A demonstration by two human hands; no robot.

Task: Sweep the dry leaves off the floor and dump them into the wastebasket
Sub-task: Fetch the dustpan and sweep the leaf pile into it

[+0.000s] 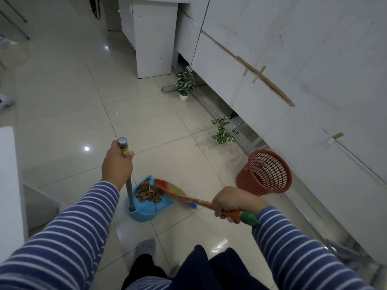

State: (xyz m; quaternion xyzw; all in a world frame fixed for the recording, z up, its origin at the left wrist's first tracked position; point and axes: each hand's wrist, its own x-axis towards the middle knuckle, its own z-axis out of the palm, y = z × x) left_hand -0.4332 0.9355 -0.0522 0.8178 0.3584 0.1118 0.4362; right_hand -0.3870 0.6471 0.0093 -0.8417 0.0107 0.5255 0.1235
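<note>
Leaves [149,192] lie heaped in the blue dustpan [146,208], mouth facing up-right. Left hand [117,164] grips its upright handle [127,174]; right hand [228,203] clasps the broom [188,198], bristles pointing up-left into the pan; the red wastebasket [265,172] tilts nearby.

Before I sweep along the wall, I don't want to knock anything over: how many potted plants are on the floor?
2. One potted plant by the white cabinet's corner; the other nearer, beyond the red wastebasket. Others may hide under the units.

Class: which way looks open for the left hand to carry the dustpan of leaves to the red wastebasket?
Probably yes: the left hand grips the blue dustpan's handle; bare tile lies between it and the wastebasket, though the broom crosses the pan's mouth.
</note>
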